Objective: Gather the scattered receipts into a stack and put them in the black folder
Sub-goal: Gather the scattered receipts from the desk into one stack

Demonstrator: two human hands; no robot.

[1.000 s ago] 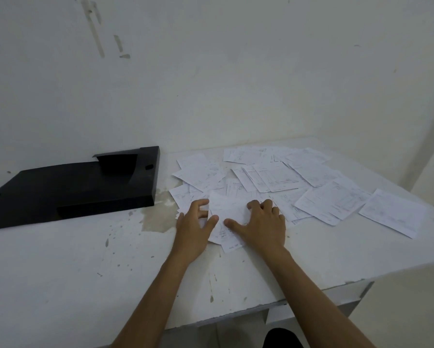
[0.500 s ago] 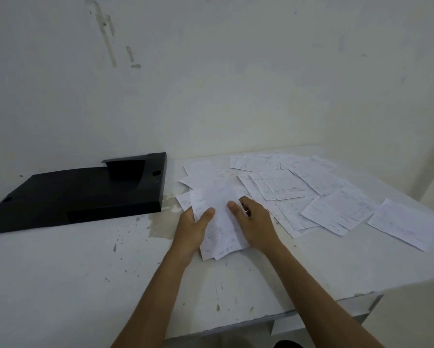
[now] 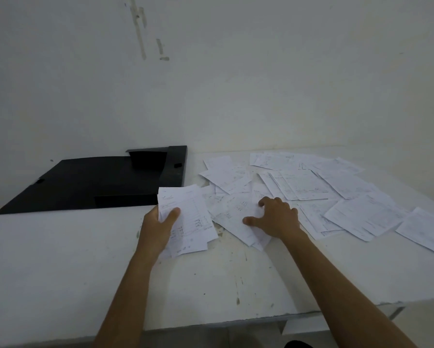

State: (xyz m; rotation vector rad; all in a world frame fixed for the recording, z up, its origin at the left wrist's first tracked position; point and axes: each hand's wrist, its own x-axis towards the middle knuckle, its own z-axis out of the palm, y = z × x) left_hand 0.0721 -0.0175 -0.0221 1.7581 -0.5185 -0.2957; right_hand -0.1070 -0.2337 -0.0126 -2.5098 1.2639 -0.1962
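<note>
Now your left hand (image 3: 158, 228) has lifted a small stack of receipts (image 3: 189, 222) clear of the heap, thumb pinched over the top sheet and fingers curled underneath; a moment ago both hands were squaring those same sheets together near the table's front edge. Your right hand (image 3: 273, 219) has since moved off to the right and rests on the next loose receipts (image 3: 236, 214), fingers spread and bent over the paper, pressing it down rather than gripping it as far as you can see. That suggests the first bundle is made and the second pick-up is beginning. Most of the work looks to be ahead: the scattered receipts (image 3: 336, 192) lie overlapping across the right half of the white table (image 3: 60, 272), some near the wall, one well out toward the right edge. The black folder (image 3: 90, 184) lies on the left by the wall, just beyond the held stack, and nothing has gone into it yet. Slide the sheets under your right hand toward the stack, since thin paper lying flat is hard to pinch
</note>
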